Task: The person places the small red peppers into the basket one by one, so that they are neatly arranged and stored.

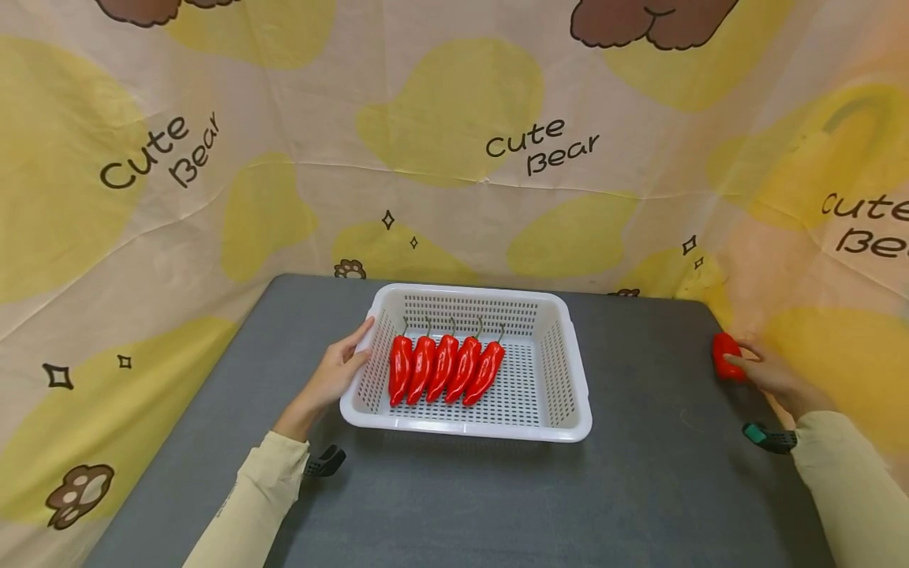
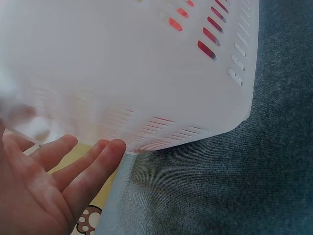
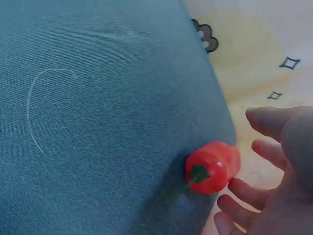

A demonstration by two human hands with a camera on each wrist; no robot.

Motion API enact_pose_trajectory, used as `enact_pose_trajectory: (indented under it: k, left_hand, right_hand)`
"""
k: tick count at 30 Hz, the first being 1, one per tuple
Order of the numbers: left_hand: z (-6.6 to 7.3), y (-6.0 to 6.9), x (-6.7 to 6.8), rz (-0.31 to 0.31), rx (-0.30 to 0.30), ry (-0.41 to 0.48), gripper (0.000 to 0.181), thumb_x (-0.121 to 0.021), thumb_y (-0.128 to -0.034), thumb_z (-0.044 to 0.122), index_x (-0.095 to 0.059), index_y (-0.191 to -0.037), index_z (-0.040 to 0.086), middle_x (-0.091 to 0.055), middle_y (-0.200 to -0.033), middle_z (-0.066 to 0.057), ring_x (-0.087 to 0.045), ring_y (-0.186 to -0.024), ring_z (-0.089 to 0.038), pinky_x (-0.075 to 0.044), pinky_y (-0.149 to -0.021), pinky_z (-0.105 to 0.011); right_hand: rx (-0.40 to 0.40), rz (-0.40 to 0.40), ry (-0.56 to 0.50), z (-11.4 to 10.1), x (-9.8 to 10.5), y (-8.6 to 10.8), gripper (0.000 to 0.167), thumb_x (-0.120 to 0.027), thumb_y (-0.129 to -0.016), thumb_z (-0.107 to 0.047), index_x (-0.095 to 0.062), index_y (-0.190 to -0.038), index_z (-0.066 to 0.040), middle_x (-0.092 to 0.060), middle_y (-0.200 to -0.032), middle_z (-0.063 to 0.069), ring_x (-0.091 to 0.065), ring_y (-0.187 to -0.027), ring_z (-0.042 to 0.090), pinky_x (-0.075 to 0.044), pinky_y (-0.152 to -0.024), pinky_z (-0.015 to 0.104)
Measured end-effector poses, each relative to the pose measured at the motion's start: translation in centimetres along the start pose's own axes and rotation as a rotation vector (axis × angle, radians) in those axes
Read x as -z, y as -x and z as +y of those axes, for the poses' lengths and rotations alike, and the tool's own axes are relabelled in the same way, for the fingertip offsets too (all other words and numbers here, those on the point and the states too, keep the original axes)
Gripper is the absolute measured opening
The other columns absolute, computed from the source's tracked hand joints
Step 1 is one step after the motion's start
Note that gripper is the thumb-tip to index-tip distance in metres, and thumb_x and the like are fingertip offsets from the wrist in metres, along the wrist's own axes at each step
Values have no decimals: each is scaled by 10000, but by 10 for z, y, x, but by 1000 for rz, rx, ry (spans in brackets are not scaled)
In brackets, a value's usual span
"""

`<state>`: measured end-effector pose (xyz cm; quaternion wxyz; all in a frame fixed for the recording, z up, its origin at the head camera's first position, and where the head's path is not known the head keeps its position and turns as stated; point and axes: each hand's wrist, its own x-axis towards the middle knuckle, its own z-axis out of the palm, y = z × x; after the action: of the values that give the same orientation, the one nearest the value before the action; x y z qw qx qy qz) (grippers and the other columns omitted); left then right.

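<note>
A white plastic basket (image 1: 561, 371) stands on the dark grey table, with several long red chili peppers (image 1: 443, 367) side by side in its left half. My left hand (image 1: 337, 375) holds the basket's left rim, its fingers along the outer wall in the left wrist view. Far to the right, my right hand (image 1: 774, 379) is at a red bell pepper (image 1: 727, 356) near the table's right edge. In the right wrist view, the bell pepper's green stem points toward the lower left. One fingertip meets its side, while the thumb stands apart.
The grey table (image 1: 461, 505) ends at a yellow-and-cream printed cloth (image 1: 447, 110) behind and at both sides. A thin pale curved line (image 3: 29, 105) marks the table surface left of the bell pepper.
</note>
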<state>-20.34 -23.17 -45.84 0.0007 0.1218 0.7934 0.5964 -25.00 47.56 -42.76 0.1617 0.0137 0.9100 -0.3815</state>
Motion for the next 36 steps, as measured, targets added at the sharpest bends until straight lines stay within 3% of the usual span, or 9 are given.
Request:
enact_pose_trajectory:
  k: [7, 13, 17, 19, 21, 23, 26, 32, 36]
  left_hand:
    - [0, 1, 0, -3, -5, 1, 583, -423, -1044, 45, -249, -1600, 66, -343, -1565, -347, -641, -1099, -532, -643, -778, -424]
    - [0, 1, -1, 1, 7, -2, 585, -429, -1042, 49, -258, -1601, 79, -357, -1563, -339, -659, -1083, -500, -646, -774, -416]
    - [1, 2, -1, 4, 2, -3, 584, -430, -1043, 47, -258, -1600, 76, -358, -1563, -338, -666, -1070, -503, -648, -761, -408]
    - [1, 2, -1, -1, -4, 4, 585, -428, -1041, 39, -253, -1599, 66, -351, -1561, -348, -664, -1070, -510, -647, -761, -410]
    - [2, 2, -1, -1, -1, 12, 585, -428, -1039, 34, -258, -1598, 66, -349, -1563, -344, -660, -1077, -511, -647, -767, -410]
    - [2, 2, -1, -2, -2, 20, 586, -425, -1035, 21, -257, -1596, 58, -341, -1564, -349, -652, -1085, -511, -646, -777, -416]
    - [2, 2, -1, -1, -2, 21, 587, -423, -1032, 15, -260, -1595, 55, -340, -1564, -350, -649, -1086, -516, -645, -779, -425]
    - [3, 2, -1, 3, -9, 25, 587, -423, -1031, 16, -259, -1593, 50, -329, -1571, -348, -634, -1108, -531, -641, -790, -441]
    - [4, 2, -1, 4, -1, 17, 586, -427, -1034, 27, -261, -1595, 59, -345, -1565, -346, -637, -1104, -535, -641, -785, -445]
  right_hand:
    - [96, 41, 215, -8, -12, -10, 673, -433, -1071, -264, -190, -1440, 244, 109, -1500, 535, -151, -1333, 707, -396, -1007, 677]
    - [98, 42, 287, -13, -20, -10, 646, -425, -1073, -246, -211, -1435, 244, -197, -1415, 575, -325, -1259, 707, -402, -1026, 729]
    - [104, 40, 290, -13, -22, -10, 600, -422, -1077, -221, -239, -1435, 225, -237, -1410, 565, -337, -1253, 704, -395, -1022, 745]
    - [127, 56, 300, -12, -22, -10, 546, -431, -1071, -171, -283, -1418, 223, -281, -1388, 565, -380, -1225, 695, -445, -978, 715]
    - [145, 77, 304, -11, -23, -11, 493, -445, -1053, -107, -320, -1406, 214, -433, -1254, 558, -553, -1021, 594, -546, -844, 569]
    - [162, 94, 293, -8, -25, -13, 467, -459, -1010, -21, -348, -1400, 211, -583, -976, 460, -618, -730, 378, -538, -656, 378]
    - [195, 103, 270, -4, -28, -16, 511, -490, -914, 76, -366, -1390, 214, -599, -792, 252, -385, -507, 88, -361, -499, 223]
    - [287, 139, 363, -1, -33, -21, 576, -582, -789, 129, -427, -1335, 224, -389, -597, -25, -292, -482, 71, -295, -476, 207]
    - [321, 179, 427, -2, -35, -23, 583, -666, -776, 79, -462, -1306, 213, -296, -581, -79, -282, -511, 81, -263, -488, 211]
